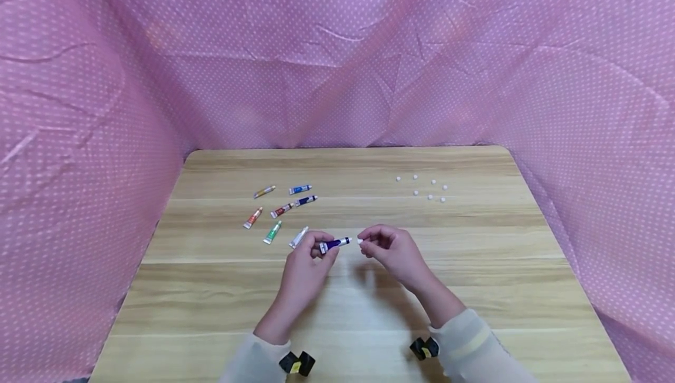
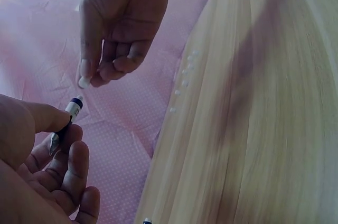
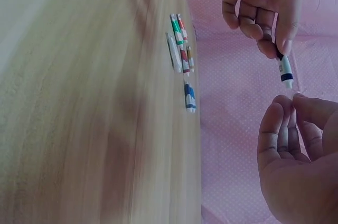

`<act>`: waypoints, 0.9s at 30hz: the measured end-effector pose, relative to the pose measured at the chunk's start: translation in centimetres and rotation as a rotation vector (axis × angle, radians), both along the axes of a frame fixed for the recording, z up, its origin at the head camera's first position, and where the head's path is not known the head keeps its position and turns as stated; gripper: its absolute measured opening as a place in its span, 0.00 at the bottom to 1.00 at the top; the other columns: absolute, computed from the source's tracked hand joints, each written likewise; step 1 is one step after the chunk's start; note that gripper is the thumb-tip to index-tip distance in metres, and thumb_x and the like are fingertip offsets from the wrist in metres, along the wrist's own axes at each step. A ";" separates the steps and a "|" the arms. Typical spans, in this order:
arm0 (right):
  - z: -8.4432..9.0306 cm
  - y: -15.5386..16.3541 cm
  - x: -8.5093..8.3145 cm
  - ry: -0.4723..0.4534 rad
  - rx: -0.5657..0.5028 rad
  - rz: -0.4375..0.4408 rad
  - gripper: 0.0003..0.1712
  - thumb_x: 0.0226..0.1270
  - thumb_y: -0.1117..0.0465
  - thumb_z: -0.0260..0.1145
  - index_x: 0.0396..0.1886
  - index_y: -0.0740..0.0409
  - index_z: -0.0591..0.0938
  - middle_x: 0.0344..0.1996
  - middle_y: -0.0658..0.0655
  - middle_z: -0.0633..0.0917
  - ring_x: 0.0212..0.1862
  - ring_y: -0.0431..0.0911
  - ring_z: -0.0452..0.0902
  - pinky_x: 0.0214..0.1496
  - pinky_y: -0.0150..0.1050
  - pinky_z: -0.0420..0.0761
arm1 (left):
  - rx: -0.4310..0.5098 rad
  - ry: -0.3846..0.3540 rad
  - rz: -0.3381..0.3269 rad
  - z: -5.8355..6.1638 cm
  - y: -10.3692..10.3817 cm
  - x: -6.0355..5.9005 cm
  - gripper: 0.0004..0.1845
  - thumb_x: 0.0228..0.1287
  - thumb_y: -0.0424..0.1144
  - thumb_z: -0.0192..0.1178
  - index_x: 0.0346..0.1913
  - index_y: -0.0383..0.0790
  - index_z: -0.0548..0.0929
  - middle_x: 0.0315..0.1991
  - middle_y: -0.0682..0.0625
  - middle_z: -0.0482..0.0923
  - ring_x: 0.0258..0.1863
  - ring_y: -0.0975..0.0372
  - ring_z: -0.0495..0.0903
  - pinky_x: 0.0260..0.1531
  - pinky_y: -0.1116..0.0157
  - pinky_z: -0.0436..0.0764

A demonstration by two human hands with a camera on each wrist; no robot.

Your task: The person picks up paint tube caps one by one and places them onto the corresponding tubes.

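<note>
My left hand (image 1: 307, 267) pinches a dark purple paint tube (image 1: 335, 245) between thumb and fingers, its bare white nozzle toward the right. Facing it, my right hand (image 1: 396, 254) pinches a small white cap (image 1: 360, 241) at thumb and fingertip. A short gap parts cap and nozzle, both held above the table. The left wrist view shows the white cap (image 2: 83, 82) just beyond the tube's tip (image 2: 79, 98). In the right wrist view the paint tube (image 3: 285, 70) points at the right fingertips, and the cap is hidden there.
Several paint tubes lie on the left of the wooden table (image 1: 474, 277), among them a green tube (image 1: 272, 232), an orange-red tube (image 1: 253, 218) and a silvery white tube (image 1: 298, 237) beside my left hand. Several white caps (image 1: 430, 197) are spread at the back right. Pink dotted cloth (image 1: 337, 96) surrounds the table.
</note>
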State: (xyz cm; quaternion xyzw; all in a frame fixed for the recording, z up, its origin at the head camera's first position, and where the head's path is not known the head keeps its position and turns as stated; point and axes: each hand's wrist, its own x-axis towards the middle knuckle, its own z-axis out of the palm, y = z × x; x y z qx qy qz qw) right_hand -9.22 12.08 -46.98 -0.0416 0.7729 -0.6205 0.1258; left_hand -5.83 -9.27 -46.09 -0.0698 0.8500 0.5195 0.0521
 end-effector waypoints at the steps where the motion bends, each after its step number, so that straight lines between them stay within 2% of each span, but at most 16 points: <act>1: 0.0 -0.1 0.0 0.003 0.000 0.000 0.09 0.72 0.66 0.74 0.49 0.61 0.90 0.35 0.56 0.91 0.37 0.44 0.87 0.42 0.33 0.87 | 0.004 -0.004 -0.003 0.0 0.1 0.0 0.11 0.76 0.41 0.69 0.57 0.49 0.84 0.48 0.52 0.86 0.45 0.60 0.82 0.42 0.67 0.83; 11: -0.1 -0.2 0.0 0.009 0.014 0.016 0.08 0.72 0.68 0.74 0.48 0.60 0.90 0.40 0.64 0.91 0.39 0.47 0.88 0.47 0.44 0.91 | 0.023 -0.043 -0.031 -0.1 0.6 0.3 0.10 0.75 0.42 0.70 0.55 0.54 0.85 0.44 0.54 0.86 0.44 0.60 0.82 0.40 0.67 0.83; 18: -0.2 -0.1 0.3 0.058 0.074 0.040 0.07 0.72 0.69 0.74 0.47 0.59 0.91 0.40 0.66 0.91 0.36 0.43 0.84 0.38 0.31 0.85 | 0.000 -0.037 -0.044 -0.1 0.3 0.3 0.09 0.73 0.43 0.72 0.52 0.58 0.89 0.43 0.56 0.86 0.44 0.60 0.81 0.40 0.67 0.82; 20: -0.3 0.0 0.3 0.073 0.087 0.050 0.07 0.72 0.69 0.74 0.46 0.59 0.91 0.39 0.66 0.91 0.36 0.44 0.84 0.37 0.30 0.84 | -0.001 -0.041 -0.044 -0.1 0.2 0.3 0.09 0.73 0.43 0.73 0.51 0.58 0.89 0.43 0.56 0.86 0.44 0.60 0.81 0.39 0.67 0.82; 24: -0.4 0.0 0.4 0.033 0.069 0.046 0.06 0.73 0.67 0.73 0.46 0.59 0.91 0.39 0.68 0.91 0.37 0.48 0.87 0.41 0.39 0.90 | 0.035 -0.069 -0.040 -0.3 0.0 0.2 0.09 0.72 0.43 0.74 0.50 0.58 0.89 0.44 0.56 0.87 0.45 0.60 0.83 0.41 0.65 0.83; 27: -0.5 -0.1 0.4 -0.003 0.059 0.028 0.05 0.75 0.65 0.73 0.47 0.58 0.91 0.39 0.68 0.91 0.37 0.47 0.87 0.45 0.46 0.91 | 0.056 -0.081 -0.040 -0.5 0.0 0.1 0.09 0.72 0.43 0.74 0.51 0.58 0.89 0.46 0.56 0.88 0.47 0.60 0.84 0.44 0.63 0.83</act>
